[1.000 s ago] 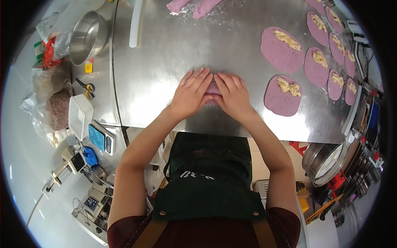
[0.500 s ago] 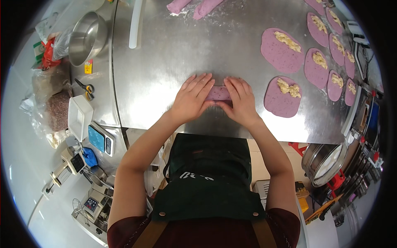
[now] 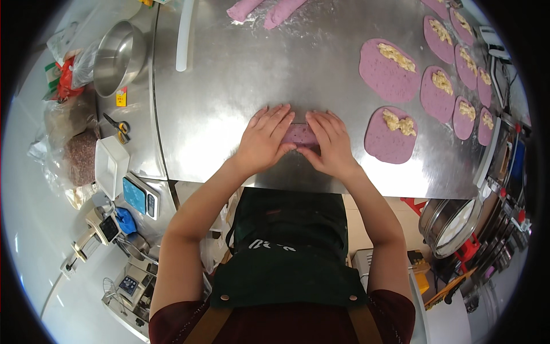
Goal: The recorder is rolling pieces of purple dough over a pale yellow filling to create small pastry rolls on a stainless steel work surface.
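Note:
A short roll of purple dough [image 3: 299,135] lies on the steel worktop close to its front edge. My left hand [image 3: 262,140] covers the roll's left end, and my right hand [image 3: 330,140] its right end. On both hands the fingers reach over the dough to the far side, while the thumbs press along the near side. The ends of the roll are hidden under my palms. To the right lies a flat purple dough piece [image 3: 391,143] with a lumpy, pale yellow filling near its top. A larger filled dough piece [image 3: 388,71] sits just beyond it.
Several smaller filled dough pieces [image 3: 436,94] line the right side. Purple dough rolls [image 3: 285,12] rest at the far edge near a white bar [image 3: 184,37]. On the left are a steel bowl [image 3: 120,57], scissors [image 3: 118,127], a white tub [image 3: 112,160] and a scale [image 3: 140,196].
Both hands and the dough roll have shifted slightly toward me. A little more of the roll's top shows between my fingers. The other dough pieces lie as before.

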### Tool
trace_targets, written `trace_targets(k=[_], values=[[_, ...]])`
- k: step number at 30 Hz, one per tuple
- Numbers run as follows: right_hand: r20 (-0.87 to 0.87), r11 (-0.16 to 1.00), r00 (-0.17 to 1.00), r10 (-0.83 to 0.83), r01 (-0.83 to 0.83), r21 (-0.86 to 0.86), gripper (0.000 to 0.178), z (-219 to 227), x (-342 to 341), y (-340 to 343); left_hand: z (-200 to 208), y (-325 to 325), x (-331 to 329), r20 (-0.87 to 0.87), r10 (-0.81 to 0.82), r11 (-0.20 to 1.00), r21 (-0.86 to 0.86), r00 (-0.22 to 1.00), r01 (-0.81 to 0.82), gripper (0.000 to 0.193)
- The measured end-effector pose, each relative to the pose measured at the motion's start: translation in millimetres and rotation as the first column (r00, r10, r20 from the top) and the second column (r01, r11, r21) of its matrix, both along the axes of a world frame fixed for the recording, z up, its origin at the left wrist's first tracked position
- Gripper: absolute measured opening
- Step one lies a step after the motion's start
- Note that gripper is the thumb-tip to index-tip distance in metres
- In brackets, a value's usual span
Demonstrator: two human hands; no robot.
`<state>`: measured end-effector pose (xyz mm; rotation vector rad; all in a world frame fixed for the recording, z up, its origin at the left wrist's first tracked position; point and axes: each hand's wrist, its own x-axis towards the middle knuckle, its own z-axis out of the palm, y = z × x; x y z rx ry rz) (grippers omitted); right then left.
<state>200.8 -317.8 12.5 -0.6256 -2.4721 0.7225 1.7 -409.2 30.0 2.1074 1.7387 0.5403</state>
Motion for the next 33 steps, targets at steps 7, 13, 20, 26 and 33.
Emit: trace_targets(k=[7, 13, 20, 26, 33], values=[[0.000, 0.986, 0.992, 0.127, -0.126, -0.106, 0.065, -4.4, 7.7, -5.4, 3.8, -12.9, 2.8, 0.080, -0.097, 0.994, -0.046, 0.992, 0.100, 0.064], [0.050, 0.996, 0.997, 0.055, -0.051, -0.072, 0.057, 4.7, -9.6, 5.7, 0.9, -5.5, -10.4, 0.067, 0.070, 0.997, 0.012, 0.995, -0.071, 0.058], [0.130, 0.981, 0.983, 0.131, -0.148, 0.127, 0.050, -6.9, -2.7, -19.1, 5.6, -26.6, 3.0, 0.005, 0.027, 0.999, -0.034, 1.000, -0.027, 0.057], [0.079, 0.997, 0.995, 0.060, -0.063, 0.034, 0.050, 8.5, -16.9, -10.1, 7.3, -20.2, 2.5, -0.032, 0.051, 0.998, 0.040, 0.998, -0.050, 0.057], [0.144, 0.986, 0.980, 0.139, -0.151, 0.078, 0.051, -2.9, -2.7, -28.1, 2.7, -33.5, 12.4, 0.022, 0.049, 0.997, -0.064, 0.999, -0.047, 0.064]])
